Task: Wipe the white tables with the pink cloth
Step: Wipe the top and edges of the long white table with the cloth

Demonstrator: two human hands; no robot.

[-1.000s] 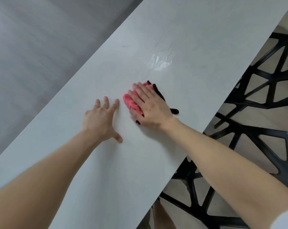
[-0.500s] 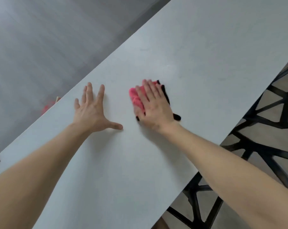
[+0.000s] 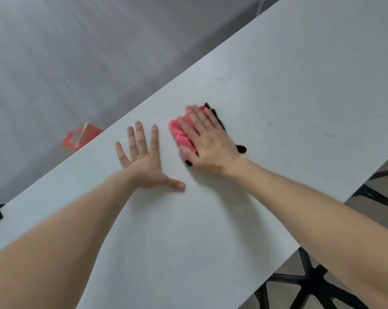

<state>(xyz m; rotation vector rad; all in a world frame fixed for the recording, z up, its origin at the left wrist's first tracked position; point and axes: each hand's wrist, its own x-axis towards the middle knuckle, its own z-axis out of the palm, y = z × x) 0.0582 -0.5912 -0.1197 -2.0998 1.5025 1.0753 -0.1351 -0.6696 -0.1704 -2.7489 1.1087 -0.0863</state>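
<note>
**A:** Head view. Where's the cloth?

**B:** The pink cloth (image 3: 179, 134) is on the white table (image 3: 277, 85), approx mid-width, under my right hand (image 3: 207, 143). My fingers lie straight on top and press it down. They aren't curled round it, so it's pinned, not gripped. My left hand (image 3: 141, 159) is just beside it, palm down on bare tabletop, fingers spread, thumb out, holding nothing.

**A:** What could go wrong?

**B:** A few things, imo. The cloth is bunched, not flat, so a fast stroke could slide it out from under my palm. The left hand sits in the wipe path and may leave prints on the surface. There's also a faint smudge (image 3: 268, 124) further right, easy to miss if my strokes stay short. And I'm leaning on both arms near the table edge, so a slip means lost balance.

**A:** Materials and shapes?

**B:** The table is a long flat slab, smooth and matte, w/ straight edges. The cloth is soft and fluffy, crumpled into folds, w/ black trim (image 3: 241, 148) poking out by my wrist. There's a black chair frame (image 3: 309, 284) below right, w/ rigid, angular struts. The floor (image 3: 55, 52) is grey. There's a red item (image 3: 86, 134) down there, too blurred to ID.
</note>
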